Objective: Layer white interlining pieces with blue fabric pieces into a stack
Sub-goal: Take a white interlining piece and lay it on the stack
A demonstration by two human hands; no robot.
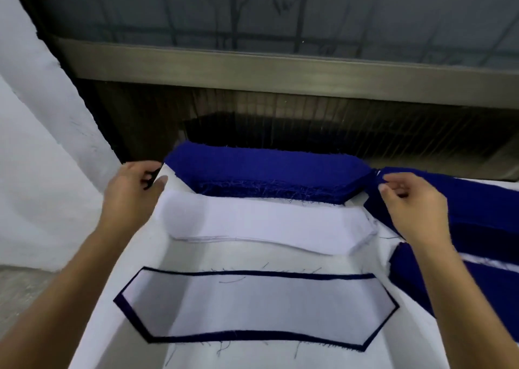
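Observation:
A thick stack of blue fabric pieces (266, 172) lies at the far side of the white table (323, 352). My left hand (132, 183) pinches a dark tip at the stack's left end. At the right end, my right hand (410, 200) pinches the fabric's tip between thumb and fingers. Just in front of the blue stack lies a pile of white interlining pieces (266, 225). Nearest me sits the layered stack (252, 304), a white interlining piece on top with a blue border showing all round it.
More blue fabric (483, 228) is heaped along the table's right side, with a white strip across it. A metal window ledge (280, 68) and a dark grille run behind the table. A white wall stands at the left, beyond the table's left edge.

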